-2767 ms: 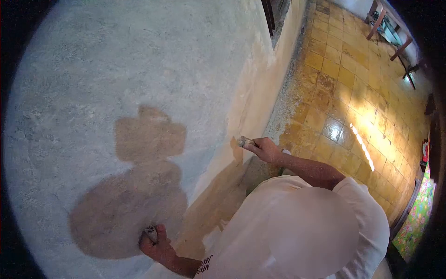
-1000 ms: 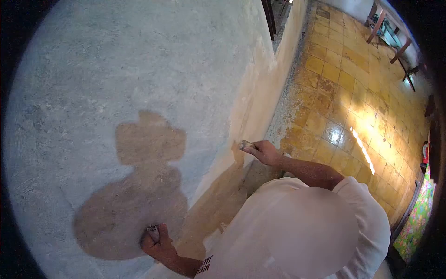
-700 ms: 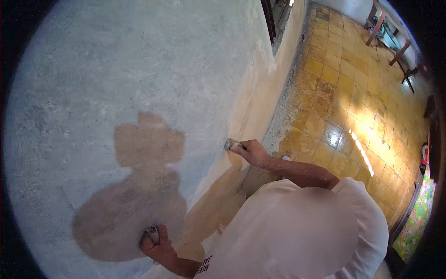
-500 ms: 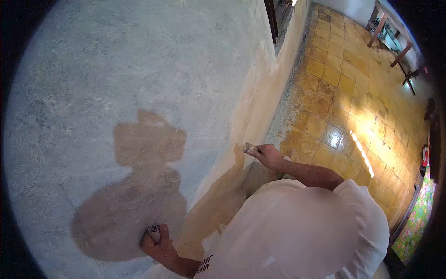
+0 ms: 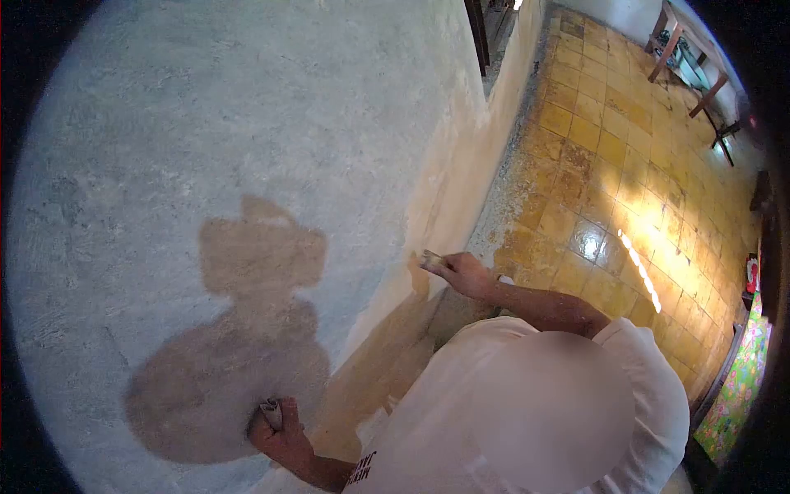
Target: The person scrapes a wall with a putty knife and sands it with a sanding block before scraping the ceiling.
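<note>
My left hand [image 5: 284, 440] is closed on a folded grey sheet [image 5: 271, 413], its curled edge showing above the fingers. That hand is close to the grey wall [image 5: 271, 107], inside my own shadow. Higher up and to the right, my right hand [image 5: 469, 275] grips a small, pale, flat-ended piece [image 5: 433, 262]; its exact kind I cannot tell. The end of this piece overlaps the tan lower band [image 5: 440, 189] of the wall, beside a darker brown patch. My white shirt [image 5: 444, 395] fills the lower middle of the view.
Yellow floor tiles [image 5: 592, 148] run along the foot of the wall, with bright sunlight on them. A wooden table [image 5: 671, 53] stands at the far upper right. Near the right edge hangs a green flowered cloth [image 5: 732, 403]. A dark-framed opening [image 5: 479, 41] cuts into the wall at the top.
My right hand has shifted slightly left and up with the pale piece, which now shows at a different angle. My left hand has stayed almost in place.
</note>
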Tool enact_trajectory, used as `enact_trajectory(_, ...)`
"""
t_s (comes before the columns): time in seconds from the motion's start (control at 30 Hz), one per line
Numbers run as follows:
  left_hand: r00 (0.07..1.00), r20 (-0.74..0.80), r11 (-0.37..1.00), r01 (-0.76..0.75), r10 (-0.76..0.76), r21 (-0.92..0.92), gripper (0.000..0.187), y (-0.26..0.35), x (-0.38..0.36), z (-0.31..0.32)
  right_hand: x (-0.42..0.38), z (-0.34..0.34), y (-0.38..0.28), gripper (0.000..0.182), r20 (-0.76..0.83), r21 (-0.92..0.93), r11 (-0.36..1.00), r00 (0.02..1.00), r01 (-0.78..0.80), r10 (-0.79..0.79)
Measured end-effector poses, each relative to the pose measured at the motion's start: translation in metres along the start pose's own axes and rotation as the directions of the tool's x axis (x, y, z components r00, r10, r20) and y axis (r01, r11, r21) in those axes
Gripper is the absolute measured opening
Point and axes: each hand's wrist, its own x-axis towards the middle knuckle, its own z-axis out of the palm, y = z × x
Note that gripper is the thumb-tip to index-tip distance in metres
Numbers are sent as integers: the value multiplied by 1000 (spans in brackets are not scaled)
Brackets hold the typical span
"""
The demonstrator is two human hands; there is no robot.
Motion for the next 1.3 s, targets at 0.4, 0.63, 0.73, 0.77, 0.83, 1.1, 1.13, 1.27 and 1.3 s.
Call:
enact_trajectory(0.4,999,24,998,-42,41,35,17,-7,0,-2,-1,2,18,59,50,-36,997,996,-71,73)
enact_trajectory(0.63,1000,-8,988,3,-1,156,22,-7,-1,-2,20,6,-26,56,-59,142,973,983,182,-175)
enact_trajectory(0.73,1000,-9,991,13,-12,134,24,6,-3,2,12,6,-9,49,-69,176,973,988,150,-140)
enact_trajectory(0.77,997,-61,996,52,-48,73,27,10,-3,6,15,10,11,54,-68,91,989,992,116,-110)
enact_trajectory(0.83,999,-38,996,42,-39,84,24,3,-3,3,7,9,24,59,-66,7,996,994,89,-88)
enact_trajectory(1.1,996,75,997,33,-39,71,21,-8,1,-3,22,12,-8,65,-42,120,993,999,3,2)
enact_trajectory(1.13,998,39,998,38,-40,58,20,-5,-2,-4,18,11,-8,65,-33,122,993,999,-3,7)
enact_trajectory(1.27,996,-81,999,37,-39,-28,26,12,-3,6,6,-6,3,66,-73,32,999,997,6,-4)
enact_trajectory(1.3,995,-87,999,37,-40,-28,26,7,-3,4,1,-10,10,66,-65,-18,1000,998,-6,5)
